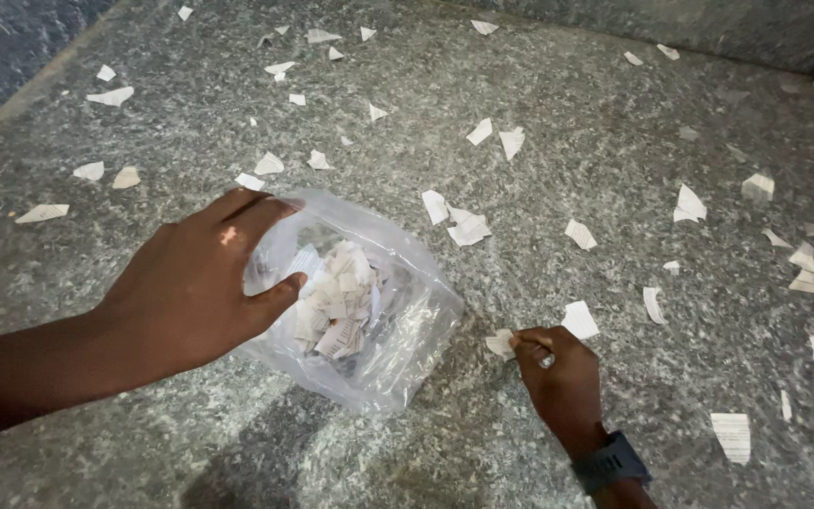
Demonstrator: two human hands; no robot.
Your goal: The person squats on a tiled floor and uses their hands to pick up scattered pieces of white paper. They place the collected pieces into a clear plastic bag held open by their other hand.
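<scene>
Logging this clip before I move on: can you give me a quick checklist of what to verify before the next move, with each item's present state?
1. Left hand grips the clear plastic bag at its rim: ok.
2. Bag mouth held open, torn paper pieces visible inside: ok.
3. Right hand fingers pinch a paper scrap at the stone floor: ok.
4. Scrap lifted off the floor: cannot tell.
5. Floor free of loose scraps: not ok, many lie scattered.
6. Path from scrap to bag mouth unobstructed: ok.

speckled grey stone floor (pixel 567 434), dark wristwatch (pixel 611 461)
</scene>
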